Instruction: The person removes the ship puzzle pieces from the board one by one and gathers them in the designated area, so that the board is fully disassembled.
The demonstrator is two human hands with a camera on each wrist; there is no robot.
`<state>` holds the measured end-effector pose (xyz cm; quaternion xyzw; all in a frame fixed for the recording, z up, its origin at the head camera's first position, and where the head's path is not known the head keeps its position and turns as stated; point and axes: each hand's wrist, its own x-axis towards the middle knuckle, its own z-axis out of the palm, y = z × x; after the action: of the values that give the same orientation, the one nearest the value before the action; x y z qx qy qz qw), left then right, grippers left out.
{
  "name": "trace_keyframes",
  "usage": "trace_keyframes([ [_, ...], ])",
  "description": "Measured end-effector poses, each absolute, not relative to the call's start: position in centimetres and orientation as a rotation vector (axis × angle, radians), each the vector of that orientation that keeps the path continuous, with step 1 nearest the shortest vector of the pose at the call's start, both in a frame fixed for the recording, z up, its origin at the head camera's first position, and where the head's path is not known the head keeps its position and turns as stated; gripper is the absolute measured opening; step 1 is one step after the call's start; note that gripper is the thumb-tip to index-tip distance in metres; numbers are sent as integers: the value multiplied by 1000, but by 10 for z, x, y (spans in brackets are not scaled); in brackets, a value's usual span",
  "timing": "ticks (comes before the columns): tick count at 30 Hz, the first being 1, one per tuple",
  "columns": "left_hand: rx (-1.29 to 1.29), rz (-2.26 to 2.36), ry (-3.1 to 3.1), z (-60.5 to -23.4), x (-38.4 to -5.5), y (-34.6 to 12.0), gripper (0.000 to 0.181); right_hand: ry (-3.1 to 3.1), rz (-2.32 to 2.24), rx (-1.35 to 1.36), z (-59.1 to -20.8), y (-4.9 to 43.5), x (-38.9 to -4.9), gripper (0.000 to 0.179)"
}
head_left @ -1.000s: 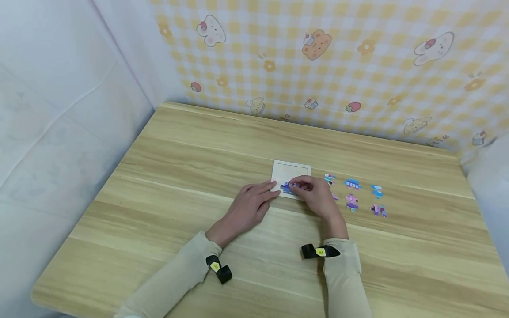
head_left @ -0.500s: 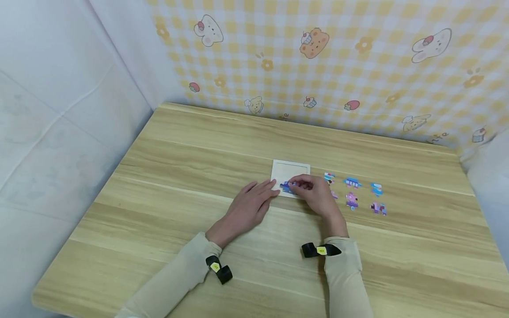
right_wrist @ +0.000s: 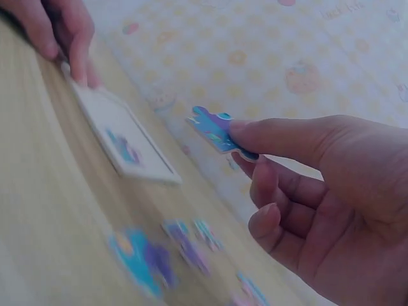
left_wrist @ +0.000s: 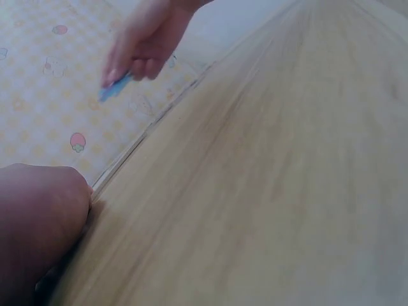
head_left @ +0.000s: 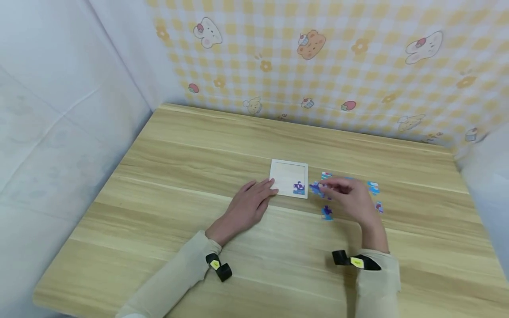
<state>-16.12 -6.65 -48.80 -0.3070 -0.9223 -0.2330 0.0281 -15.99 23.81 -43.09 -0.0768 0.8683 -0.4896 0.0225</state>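
Note:
A white square puzzle tray (head_left: 288, 176) lies on the table with one purple-and-blue jigsaw piece (head_left: 299, 188) in its lower right corner. My left hand (head_left: 247, 206) lies at the tray's left edge, fingers extended, fingertips on the rim. Just right of the tray, my right hand (head_left: 354, 201) pinches another blue-and-purple jigsaw piece (right_wrist: 213, 131) between thumb and index finger. In the right wrist view this piece is raised above the table, and the other fingers curl beneath. The left wrist view catches its blue edge (left_wrist: 115, 88) from the side.
Several loose jigsaw pieces lie right of the tray, including a blue one (head_left: 327, 213) nearest me and another (head_left: 374, 188) beyond the right hand. The right hand and forearm hide some of them. A checked cloth (head_left: 246, 53) hangs behind the wooden table (head_left: 199, 145).
My right hand has lifted the jigsaw piece from the tray's lower left and carried it right, past the tray's edge. This uncovers the piece in the corner. My left hand stays put.

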Motion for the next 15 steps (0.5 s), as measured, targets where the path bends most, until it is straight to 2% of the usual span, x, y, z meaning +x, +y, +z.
trace_keyframes([
  [9, -941, -730, -2813, -493, -161, -69, 35, 2635, -1383, -188, -439, 301, -123, 19],
  [15, -943, -743, -2773, -494, -161, -67, 34, 2637, -1297, -183, -443, 324, -114, 14],
])
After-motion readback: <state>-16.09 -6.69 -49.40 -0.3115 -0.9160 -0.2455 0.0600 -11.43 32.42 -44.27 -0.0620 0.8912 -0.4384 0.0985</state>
